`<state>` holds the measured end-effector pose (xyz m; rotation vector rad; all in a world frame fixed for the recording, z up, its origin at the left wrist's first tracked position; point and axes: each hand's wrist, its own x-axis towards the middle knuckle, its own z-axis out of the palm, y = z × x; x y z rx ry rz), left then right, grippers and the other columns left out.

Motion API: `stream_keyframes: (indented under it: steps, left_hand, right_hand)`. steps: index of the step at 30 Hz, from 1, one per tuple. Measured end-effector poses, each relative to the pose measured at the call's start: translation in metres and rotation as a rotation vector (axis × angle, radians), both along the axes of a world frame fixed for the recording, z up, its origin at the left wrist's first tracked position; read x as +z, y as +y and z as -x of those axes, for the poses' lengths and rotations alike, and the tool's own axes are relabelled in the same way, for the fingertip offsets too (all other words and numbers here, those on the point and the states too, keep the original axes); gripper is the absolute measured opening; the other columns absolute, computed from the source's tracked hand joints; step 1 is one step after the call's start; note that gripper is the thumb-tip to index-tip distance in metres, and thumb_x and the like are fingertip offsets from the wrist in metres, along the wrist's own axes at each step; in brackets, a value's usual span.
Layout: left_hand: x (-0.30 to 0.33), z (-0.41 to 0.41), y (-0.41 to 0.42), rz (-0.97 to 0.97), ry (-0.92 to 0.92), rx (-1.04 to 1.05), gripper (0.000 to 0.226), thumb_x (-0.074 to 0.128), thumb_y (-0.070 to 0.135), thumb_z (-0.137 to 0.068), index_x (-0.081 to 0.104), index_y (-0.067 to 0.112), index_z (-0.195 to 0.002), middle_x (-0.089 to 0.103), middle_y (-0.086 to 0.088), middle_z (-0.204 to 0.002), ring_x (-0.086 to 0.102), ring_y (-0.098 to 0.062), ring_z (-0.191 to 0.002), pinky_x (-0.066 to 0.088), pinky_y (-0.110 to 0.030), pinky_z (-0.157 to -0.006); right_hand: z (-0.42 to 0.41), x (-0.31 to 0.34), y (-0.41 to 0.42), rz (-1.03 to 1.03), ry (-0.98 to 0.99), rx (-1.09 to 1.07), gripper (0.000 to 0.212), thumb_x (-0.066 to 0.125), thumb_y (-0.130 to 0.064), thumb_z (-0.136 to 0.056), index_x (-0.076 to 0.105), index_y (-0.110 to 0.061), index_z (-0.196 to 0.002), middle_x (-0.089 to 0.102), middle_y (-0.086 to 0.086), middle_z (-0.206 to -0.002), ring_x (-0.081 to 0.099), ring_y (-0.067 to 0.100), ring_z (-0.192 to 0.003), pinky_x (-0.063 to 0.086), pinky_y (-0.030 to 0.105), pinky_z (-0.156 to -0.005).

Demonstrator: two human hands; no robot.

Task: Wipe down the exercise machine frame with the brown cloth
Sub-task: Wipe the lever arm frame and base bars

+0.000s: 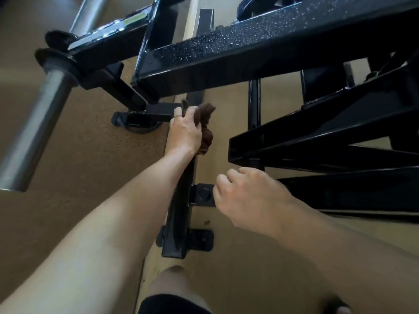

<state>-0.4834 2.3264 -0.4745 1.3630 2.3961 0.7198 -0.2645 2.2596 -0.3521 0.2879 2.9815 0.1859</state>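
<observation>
cloth: crumpled brown cloth [205, 123], gripped by left hand [184, 132] on black steel floor rail [179, 214]
right hand [247, 198]: loosely curled, empty
room: tan floor [90, 159] at 9 o'clock

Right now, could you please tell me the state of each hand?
Left hand: holds the brown cloth against the low frame bar.
Right hand: fingers loosely curled, holding nothing.

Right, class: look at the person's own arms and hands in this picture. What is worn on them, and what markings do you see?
Both forearms are bare, with no sleeves in view. The left hand wears a thin ring on one finger. The right hand shows no ring, glove or watch. No markings show on either arm.
</observation>
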Motion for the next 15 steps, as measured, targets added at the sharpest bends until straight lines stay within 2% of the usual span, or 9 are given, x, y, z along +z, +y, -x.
stream_keyframes:
  steps: [2,5,8,10,13,15]
  left_hand:
    - [-0.004,-0.010,-0.041,-0.025,0.021,-0.057,0.032,0.051,0.030,-0.102,0.051,0.038,-0.134,0.038,-0.004,-0.140,0.045,-0.027,-0.126,0.056,-0.045,-0.097]
    - [-0.007,-0.022,-0.072,-0.033,0.005,-0.074,0.035,0.053,0.028,-0.101,0.052,0.037,-0.135,0.038,-0.003,-0.143,0.045,-0.025,-0.128,0.055,-0.041,-0.097]
    - [-0.005,-0.022,-0.062,-0.003,0.003,-0.017,0.037,0.052,0.029,-0.103,0.050,0.034,-0.139,0.034,-0.003,-0.151,0.046,-0.027,-0.131,0.052,-0.045,-0.103]
    - [-0.006,-0.021,-0.051,-0.002,0.033,-0.012,0.036,0.051,0.031,-0.103,0.050,0.032,-0.139,0.035,-0.007,-0.153,0.046,-0.030,-0.132,0.050,-0.047,-0.105]
    - [-0.004,-0.013,-0.029,0.008,0.041,-0.027,0.032,0.049,0.033,-0.104,0.051,0.032,-0.136,0.036,-0.010,-0.151,0.049,-0.031,-0.129,0.053,-0.048,-0.102]
    - [0.000,-0.007,-0.006,0.019,0.037,-0.008,0.033,0.048,0.033,-0.105,0.049,0.031,-0.138,0.036,-0.013,-0.149,0.051,-0.032,-0.127,0.055,-0.049,-0.099]
  right_hand:
    - [0.001,0.002,-0.001,0.018,-0.002,-0.017,0.007,0.070,-0.013,-0.085,0.065,-0.013,-0.080,0.052,0.003,-0.069,0.038,0.019,-0.058,0.035,0.033,-0.053]
    - [0.003,0.006,-0.001,0.036,-0.032,-0.028,0.002,0.066,-0.014,-0.090,0.066,-0.012,-0.090,0.059,0.004,-0.078,0.053,0.020,-0.066,0.042,0.034,-0.060]
    - [0.004,0.007,-0.001,0.033,-0.060,-0.008,0.006,0.065,-0.015,-0.092,0.066,-0.010,-0.095,0.054,0.005,-0.079,0.047,0.021,-0.066,0.048,0.035,-0.061]
    - [0.005,0.006,0.000,0.032,-0.094,0.013,0.011,0.066,-0.019,-0.092,0.066,-0.010,-0.099,0.057,0.005,-0.083,0.050,0.021,-0.068,0.051,0.035,-0.063]
    - [0.005,0.007,0.001,0.032,-0.110,0.020,0.017,0.069,-0.023,-0.092,0.067,-0.009,-0.103,0.059,0.006,-0.086,0.054,0.021,-0.072,0.053,0.035,-0.064]
    - [0.005,0.007,0.001,0.037,-0.116,0.017,0.014,0.069,-0.022,-0.093,0.065,-0.010,-0.099,0.057,0.005,-0.083,0.051,0.020,-0.069,0.053,0.035,-0.064]
